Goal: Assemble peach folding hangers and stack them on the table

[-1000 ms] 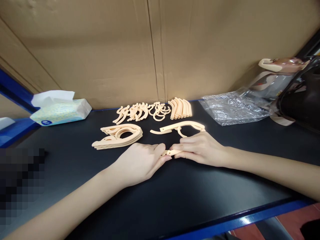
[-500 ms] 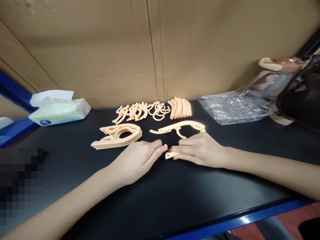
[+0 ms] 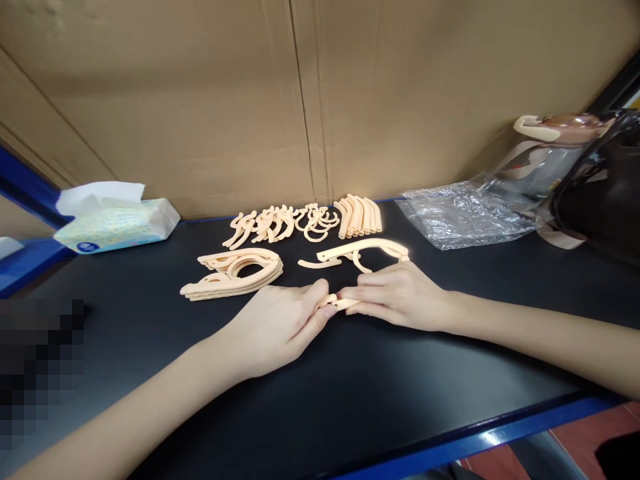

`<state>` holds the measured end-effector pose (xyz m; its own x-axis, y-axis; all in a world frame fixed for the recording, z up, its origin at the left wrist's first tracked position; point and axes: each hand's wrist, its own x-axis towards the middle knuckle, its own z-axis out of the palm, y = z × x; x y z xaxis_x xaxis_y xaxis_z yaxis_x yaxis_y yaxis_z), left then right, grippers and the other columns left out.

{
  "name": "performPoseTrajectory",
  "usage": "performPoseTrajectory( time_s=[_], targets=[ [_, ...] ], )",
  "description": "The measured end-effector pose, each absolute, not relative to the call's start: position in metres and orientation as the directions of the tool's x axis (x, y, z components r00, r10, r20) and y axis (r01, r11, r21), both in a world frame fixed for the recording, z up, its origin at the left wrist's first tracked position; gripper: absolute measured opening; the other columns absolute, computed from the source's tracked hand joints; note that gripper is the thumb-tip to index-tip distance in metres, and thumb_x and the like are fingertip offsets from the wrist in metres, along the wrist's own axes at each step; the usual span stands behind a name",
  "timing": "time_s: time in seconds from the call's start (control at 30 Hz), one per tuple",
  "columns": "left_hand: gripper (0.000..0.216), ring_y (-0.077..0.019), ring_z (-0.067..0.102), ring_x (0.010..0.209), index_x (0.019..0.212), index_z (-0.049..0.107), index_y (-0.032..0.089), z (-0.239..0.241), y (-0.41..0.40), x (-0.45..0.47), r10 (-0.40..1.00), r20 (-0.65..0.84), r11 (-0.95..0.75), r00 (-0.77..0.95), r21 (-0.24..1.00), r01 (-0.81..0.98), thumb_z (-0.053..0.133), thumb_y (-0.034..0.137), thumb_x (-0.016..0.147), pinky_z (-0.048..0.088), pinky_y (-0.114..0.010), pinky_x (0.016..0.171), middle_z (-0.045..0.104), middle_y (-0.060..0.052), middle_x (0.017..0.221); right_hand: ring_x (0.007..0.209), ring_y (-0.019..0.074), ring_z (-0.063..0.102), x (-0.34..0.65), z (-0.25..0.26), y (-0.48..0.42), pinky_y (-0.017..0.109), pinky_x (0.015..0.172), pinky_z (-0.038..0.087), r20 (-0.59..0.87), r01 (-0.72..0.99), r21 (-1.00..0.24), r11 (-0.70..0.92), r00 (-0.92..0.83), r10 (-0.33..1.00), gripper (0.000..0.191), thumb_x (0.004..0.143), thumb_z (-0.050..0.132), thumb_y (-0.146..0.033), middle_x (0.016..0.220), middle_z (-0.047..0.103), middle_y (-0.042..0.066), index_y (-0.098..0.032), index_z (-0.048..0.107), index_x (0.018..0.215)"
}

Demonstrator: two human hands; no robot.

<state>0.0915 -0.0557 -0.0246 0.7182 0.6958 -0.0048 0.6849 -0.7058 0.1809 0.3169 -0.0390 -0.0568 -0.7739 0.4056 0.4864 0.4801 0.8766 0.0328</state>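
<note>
My right hand [image 3: 395,297] is closed around a beige folding clothes hanger [image 3: 367,248]. One curved arm of it rises beyond my knuckles, with a hook-like curved piece beneath; the other arm's end [image 3: 346,305] pokes out toward the left. My left hand [image 3: 283,327] pinches a small beige hanger piece [image 3: 329,299], mostly hidden by the fingers. Its visible tip meets the end of that arm between my two hands; whether they are joined I cannot tell. Left of the hanger lies a stack of folded hangers [image 3: 235,285] on the black table [image 3: 320,413].
Along the cardboard wall lie small curved hanger parts [image 3: 273,223], hooks [image 3: 316,223] and a row of hanger arms [image 3: 359,217]. A tissue pack [image 3: 117,227] stands at left. Clear plastic wrapping [image 3: 465,217], a bottle [image 3: 560,153] and a dark bag [image 3: 605,200] are at right.
The arm end in my right hand and the small piece in my left hand have come together; a gap showed between them before. The hanger's far arm has tilted slightly.
</note>
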Motion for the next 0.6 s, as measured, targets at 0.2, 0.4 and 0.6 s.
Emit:
performPoseTrajectory(
  time_s=[0.2,0.4,0.6],
  targets=[
    [0.028,-0.0148,0.052,0.051,0.078,0.036,0.021,-0.0259,-0.0552,0.091,0.685,0.003,-0.726,0.728,0.08,0.683,0.033,0.044,0.094,0.027,-0.024,0.048,0.053,0.004,0.062,0.058,0.0081,0.055,0.3173,-0.0571,-0.0398,0.02,0.052,0.036,0.517,0.463,0.041,0.885,-0.768,0.378,0.031,0.095,0.042,-0.032,0.067,0.061,-0.001,-0.017,0.064,0.11],
    [0.031,-0.0148,0.052,0.051,0.076,0.035,0.021,-0.0246,-0.0545,0.0911,0.69,-0.004,-0.721,0.724,0.091,0.687,0.031,0.045,0.094,0.028,-0.024,0.048,0.054,0.004,0.062,0.057,0.0089,0.055,0.3173,-0.0567,-0.0399,0.022,0.052,0.037,0.551,0.443,0.065,0.894,-0.763,0.338,0.028,0.094,0.044,-0.03,0.071,0.064,-0.001,-0.016,0.064,0.109],
    [0.03,-0.0153,0.053,0.052,0.076,0.034,0.021,-0.0222,-0.0556,0.093,0.685,-0.056,-0.716,0.726,0.131,0.686,0.026,0.042,0.096,0.029,-0.024,0.047,0.055,0.003,0.064,0.059,0.0091,0.056,0.3177,-0.0586,-0.0396,0.022,0.052,0.038,0.558,0.436,0.05,0.899,-0.759,0.336,0.028,0.094,0.045,-0.03,0.072,0.065,-0.001,-0.016,0.063,0.11]
  ],
)
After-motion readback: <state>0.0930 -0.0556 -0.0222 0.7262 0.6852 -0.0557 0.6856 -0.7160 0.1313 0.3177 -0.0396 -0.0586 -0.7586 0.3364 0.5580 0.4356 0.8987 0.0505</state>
